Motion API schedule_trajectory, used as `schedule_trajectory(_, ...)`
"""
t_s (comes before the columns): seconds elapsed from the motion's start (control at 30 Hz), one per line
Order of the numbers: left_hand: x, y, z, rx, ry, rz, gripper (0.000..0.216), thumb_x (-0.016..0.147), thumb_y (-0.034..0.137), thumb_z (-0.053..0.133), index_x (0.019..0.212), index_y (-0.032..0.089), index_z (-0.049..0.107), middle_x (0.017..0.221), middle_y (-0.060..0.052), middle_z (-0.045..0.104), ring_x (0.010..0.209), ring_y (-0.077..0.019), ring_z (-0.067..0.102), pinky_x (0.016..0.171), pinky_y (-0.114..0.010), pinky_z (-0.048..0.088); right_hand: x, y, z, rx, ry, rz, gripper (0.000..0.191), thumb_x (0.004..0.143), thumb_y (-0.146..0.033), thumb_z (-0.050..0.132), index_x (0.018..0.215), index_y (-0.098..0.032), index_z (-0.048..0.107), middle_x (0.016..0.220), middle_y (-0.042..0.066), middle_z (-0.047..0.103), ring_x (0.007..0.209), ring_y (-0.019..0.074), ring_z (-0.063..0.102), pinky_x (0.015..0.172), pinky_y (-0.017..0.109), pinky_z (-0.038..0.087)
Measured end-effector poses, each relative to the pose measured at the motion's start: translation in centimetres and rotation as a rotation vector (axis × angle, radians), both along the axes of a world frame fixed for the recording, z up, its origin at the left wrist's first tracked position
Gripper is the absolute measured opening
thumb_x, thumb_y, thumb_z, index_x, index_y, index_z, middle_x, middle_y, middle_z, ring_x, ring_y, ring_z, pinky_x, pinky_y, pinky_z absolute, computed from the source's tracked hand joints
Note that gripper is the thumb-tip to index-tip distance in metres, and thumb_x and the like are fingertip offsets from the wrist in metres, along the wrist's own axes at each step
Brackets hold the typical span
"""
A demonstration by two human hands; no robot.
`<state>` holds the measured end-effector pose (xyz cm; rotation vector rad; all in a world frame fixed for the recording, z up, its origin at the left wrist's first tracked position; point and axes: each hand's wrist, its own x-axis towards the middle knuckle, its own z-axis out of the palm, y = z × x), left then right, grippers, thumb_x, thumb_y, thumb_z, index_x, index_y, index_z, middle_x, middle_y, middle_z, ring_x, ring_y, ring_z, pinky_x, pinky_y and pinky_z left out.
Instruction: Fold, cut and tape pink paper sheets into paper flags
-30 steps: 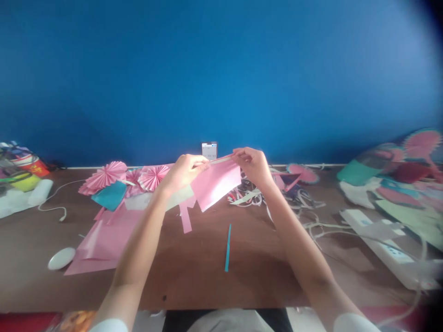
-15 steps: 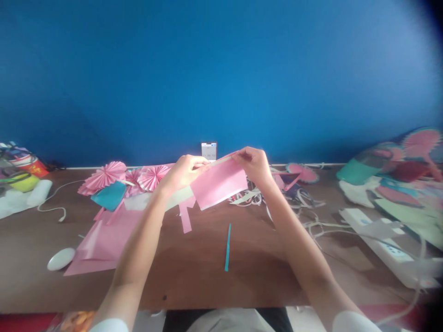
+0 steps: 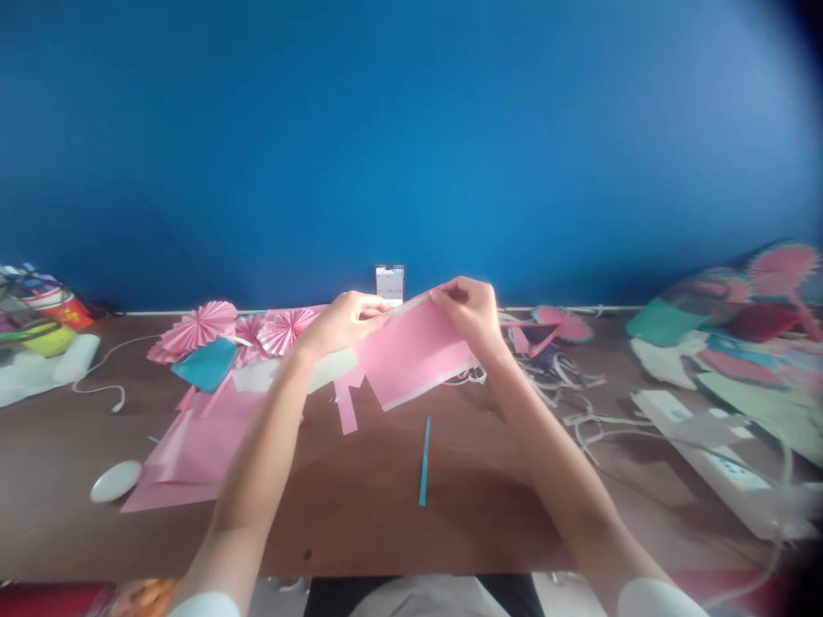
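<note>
A sheet of pink paper (image 3: 415, 356) with pale strips along its upper and lower edges hangs tilted above the table, held between both hands. My left hand (image 3: 352, 321) pinches its upper left corner, thumb along the edge. At the upper right, my right hand (image 3: 468, 304) grips the same edge with fingers closed. Behind and below the left hand lie a pale green piece of paper (image 3: 334, 367) and a pink paper strip (image 3: 346, 407). On the table nearer to me rests a narrow blue strip (image 3: 425, 461).
Pink pleated paper fans (image 3: 209, 321), a teal paper piece (image 3: 204, 364) and pink sheets (image 3: 206, 450) lie left, beside a white mouse (image 3: 117, 482). A phone (image 3: 389, 283) stands against the blue wall. Right are a white power strip (image 3: 707, 450), cables and a paper pile (image 3: 739, 343).
The pink sheet's lower edge has swung down and toward me, so more of its face shows. Both hands keep hold of the upper edge, almost in the same place.
</note>
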<state>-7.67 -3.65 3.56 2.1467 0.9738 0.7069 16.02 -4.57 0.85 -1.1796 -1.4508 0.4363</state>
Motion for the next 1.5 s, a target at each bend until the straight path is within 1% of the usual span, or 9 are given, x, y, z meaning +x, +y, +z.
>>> schedule_trajectory(0.33, -0.7, 0.8, -0.3, -0.026, 0.017, -0.023, 0.037, 0.087, 0.049, 0.060, 0.106, 0.018, 0.072, 0.103, -0.009, 0.075, 0.095, -0.0261, 0.070, 0.077, -0.034, 0.053, -0.7, -0.1, -0.1, 0.020, -0.029, -0.026, 0.022, 0.079, -0.037, 0.065, 0.075, -0.016, 0.069, 0.069, 0.003, 0.067, 0.063, 0.0146, 0.055, 0.059, 0.027, 0.039)
schedule_trajectory(0.57, -0.7, 1.0, -0.2, -0.105, 0.006, -0.054, 0.040, 0.085, 0.050, 0.062, 0.102, 0.015, 0.070, 0.104, -0.010, 0.074, 0.101, -0.0269, 0.067, 0.080, -0.033, 0.049, -1.0, 0.2, -0.5, 0.038, -0.028, -0.084, 0.020, 0.077, -0.036, 0.066, 0.072, -0.017, 0.067, 0.065, 0.001, 0.063, 0.060, 0.0138, 0.052, 0.058, 0.027, 0.039)
schedule_trajectory(0.73, -0.7, 1.0, -0.1, -0.113, 0.028, -0.028, 0.039, 0.088, 0.050, 0.059, 0.101, 0.015, 0.067, 0.099, -0.008, 0.074, 0.093, -0.0235, 0.067, 0.076, -0.030, 0.045, -1.3, 0.0, -0.6, 0.073, 0.011, -0.094, 0.018, 0.079, -0.035, 0.065, 0.072, -0.018, 0.065, 0.067, 0.001, 0.062, 0.061, 0.0135, 0.052, 0.056, 0.027, 0.038)
schedule_trajectory(0.8, -0.7, 1.1, -0.1, -0.104, 0.043, -0.022, 0.038, 0.089, 0.051, 0.058, 0.100, 0.015, 0.066, 0.094, -0.007, 0.073, 0.087, -0.0217, 0.066, 0.073, -0.030, 0.044, -1.5, -0.2, -0.5, 0.091, 0.037, -0.094, 0.016, 0.078, -0.033, 0.066, 0.073, -0.019, 0.062, 0.067, 0.000, 0.061, 0.062, 0.0135, 0.053, 0.056, 0.027, 0.039)
schedule_trajectory(0.87, -0.8, 1.0, 0.0, -0.092, 0.044, -0.026, 0.039, 0.088, 0.051, 0.058, 0.097, 0.014, 0.066, 0.093, -0.007, 0.072, 0.085, -0.0208, 0.065, 0.072, -0.029, 0.043, -1.6, -0.3, -0.4, 0.099, 0.100, -0.065, 0.015, 0.076, -0.030, 0.067, 0.079, -0.022, 0.055, 0.066, -0.002, 0.061, 0.061, 0.0135, 0.055, 0.056, 0.027, 0.040)
schedule_trajectory(0.97, -0.7, 0.9, 0.2, -0.093, 0.018, -0.046, 0.039, 0.088, 0.052, 0.058, 0.095, 0.014, 0.065, 0.095, -0.008, 0.072, 0.087, -0.0211, 0.065, 0.074, -0.030, 0.044, -1.7, -0.4, -0.2, 0.099, 0.215, -0.003, 0.029, 0.075, -0.026, 0.068, 0.086, -0.025, 0.041, 0.063, -0.005, 0.061, 0.058, 0.0132, 0.057, 0.056, 0.027, 0.042)
schedule_trajectory(1.03, -0.7, 0.8, 0.4, -0.107, 0.005, -0.058, 0.040, 0.089, 0.053, 0.058, 0.096, 0.014, 0.065, 0.096, -0.008, 0.072, 0.089, -0.0211, 0.065, 0.075, -0.030, 0.044, -1.7, -0.3, -0.1, 0.101, 0.238, 0.014, 0.032, 0.075, -0.025, 0.067, 0.086, -0.026, 0.037, 0.064, -0.006, 0.060, 0.056, 0.0126, 0.057, 0.055, 0.026, 0.041)
schedule_trajectory(1.27, -1.3, 1.1, 0.4, -0.102, 0.004, -0.034, 0.041, 0.087, 0.054, 0.061, 0.093, 0.014, 0.066, 0.098, -0.009, 0.072, 0.087, -0.0200, 0.066, 0.075, -0.029, 0.046, -1.3, -0.5, 0.0, 0.158, 0.205, 0.053, 0.022, 0.080, -0.026, 0.064, 0.086, -0.025, 0.042, 0.071, -0.004, 0.055, 0.058, 0.0117, 0.053, 0.054, 0.027, 0.037)
schedule_trajectory(1.5, -1.7, 1.7, 0.0, -0.150, -0.021, -0.034, 0.043, 0.085, 0.057, 0.062, 0.095, 0.015, 0.067, 0.096, -0.008, 0.074, 0.085, -0.0200, 0.068, 0.073, -0.028, 0.049, -1.0, -0.4, 0.0, 0.191, 0.200, 0.066, 0.016, 0.082, -0.027, 0.063, 0.084, -0.024, 0.047, 0.071, -0.003, 0.053, 0.063, 0.0118, 0.052, 0.059, 0.027, 0.037)
